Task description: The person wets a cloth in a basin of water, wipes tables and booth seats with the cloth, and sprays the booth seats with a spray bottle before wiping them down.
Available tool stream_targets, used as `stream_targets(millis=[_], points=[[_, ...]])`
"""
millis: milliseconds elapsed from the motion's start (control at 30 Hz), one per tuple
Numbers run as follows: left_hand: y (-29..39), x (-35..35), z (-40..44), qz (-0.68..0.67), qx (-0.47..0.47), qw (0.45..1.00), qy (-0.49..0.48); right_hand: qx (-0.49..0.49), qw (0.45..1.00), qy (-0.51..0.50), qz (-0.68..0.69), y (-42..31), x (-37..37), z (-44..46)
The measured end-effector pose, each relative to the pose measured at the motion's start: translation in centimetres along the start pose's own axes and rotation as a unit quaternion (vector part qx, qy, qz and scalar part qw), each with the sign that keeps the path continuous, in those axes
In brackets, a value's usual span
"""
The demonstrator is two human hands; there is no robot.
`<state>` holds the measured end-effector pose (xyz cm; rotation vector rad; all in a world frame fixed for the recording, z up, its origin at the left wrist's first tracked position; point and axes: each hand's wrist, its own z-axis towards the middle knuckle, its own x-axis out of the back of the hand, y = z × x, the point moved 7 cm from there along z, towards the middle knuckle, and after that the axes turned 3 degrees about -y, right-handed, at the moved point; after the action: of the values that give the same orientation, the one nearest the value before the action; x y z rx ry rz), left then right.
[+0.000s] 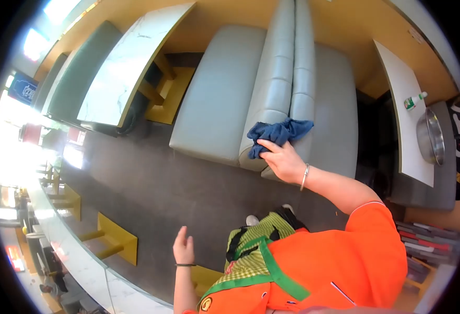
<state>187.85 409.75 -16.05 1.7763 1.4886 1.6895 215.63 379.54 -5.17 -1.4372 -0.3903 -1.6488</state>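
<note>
My right hand (283, 161) presses a crumpled dark blue cloth (276, 132) against the end of a grey padded bench backrest (272, 89). Its fingers lie over the near side of the cloth, and a bangle circles the wrist. Below and to the left, my left hand (183, 247) hangs in the air above the dark floor, its fingers extended and holding nothing. A dark band is round that wrist. Grey bench seats (219, 89) extend on both sides of the backrest.
A marble-patterned table (130, 57) stands at the upper left. At the right, a white table (405, 99) bears a green-and-white bottle (414, 100) and a metal basin (431, 137). A long glass-edged counter (78, 251) curves along the lower left, near yellow table bases (122, 242).
</note>
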Motion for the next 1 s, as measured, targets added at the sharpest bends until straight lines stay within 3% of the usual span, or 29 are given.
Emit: stream_targets(millis=[67, 133, 200, 267, 333, 433, 533, 600, 667, 800, 833, 867, 933, 1000], points=[[0.3, 1.1, 3.2, -0.017, -0.010, 1.000, 0.016, -0.015, 1.000, 0.001, -0.011, 1.7, -0.4, 0.8], [4.0, 0.6, 7.6, -0.017, -0.048, 0.999, 0.008, -0.156, 0.985, -0.078, 0.002, 6.8, -1.4, 3.6], [10.0, -0.2, 11.7, 0.083, -0.173, 0.981, -0.034, -0.156, 0.987, 0.002, -0.043, 13.0, -1.3, 7.2], [13.4, -0.5, 14.9, 0.103, -0.213, 0.969, -0.065, -0.211, 0.974, -0.020, -0.078, 18.1, -0.4, 10.5], [14.1, -0.3, 17.9, 0.126, -0.243, 0.956, -0.103, -0.198, 0.973, -0.006, -0.117, 24.3, -1.3, 13.6], [9.2, 1.8, 20.7, 0.142, -0.172, 0.967, -0.122, -0.248, 0.955, 0.010, -0.162, 31.8, -0.4, 17.1], [-0.7, 5.8, 22.0, 0.066, 0.025, 0.992, -0.109, -0.294, 0.939, -0.001, -0.177, 40.4, 0.5, 21.0], [-6.4, 8.0, 22.1, 0.093, 0.090, 0.985, -0.117, -0.408, 0.891, -0.023, -0.196, 45.0, 1.6, 23.0], [-7.7, 9.9, 23.2, 0.143, 0.165, 0.965, -0.146, -0.453, 0.864, -0.017, -0.219, 47.1, 2.6, 24.7], [-6.1, 11.8, 30.7, 0.132, 0.126, 0.968, -0.170, -0.340, 0.913, -0.031, -0.225, 42.0, 2.1, 23.1], [-5.7, 11.4, 32.6, 0.149, 0.063, 0.969, -0.184, -0.319, 0.924, -0.037, -0.209, 39.4, 1.6, 20.8], [-5.0, 12.0, 34.3, 0.169, 0.003, 0.965, -0.202, -0.312, 0.934, -0.031, -0.172, 35.0, 1.4, 19.8], [-2.7, 12.7, 39.2, 0.148, -0.002, 0.963, -0.225, -0.289, 0.937, -0.068, -0.182, 28.0, -0.7, 16.6], [-0.8, 14.1, 43.5, 0.194, -0.084, 0.948, -0.237, -0.319, 0.926, -0.101, -0.173, 19.6, -1.3, 15.2]])
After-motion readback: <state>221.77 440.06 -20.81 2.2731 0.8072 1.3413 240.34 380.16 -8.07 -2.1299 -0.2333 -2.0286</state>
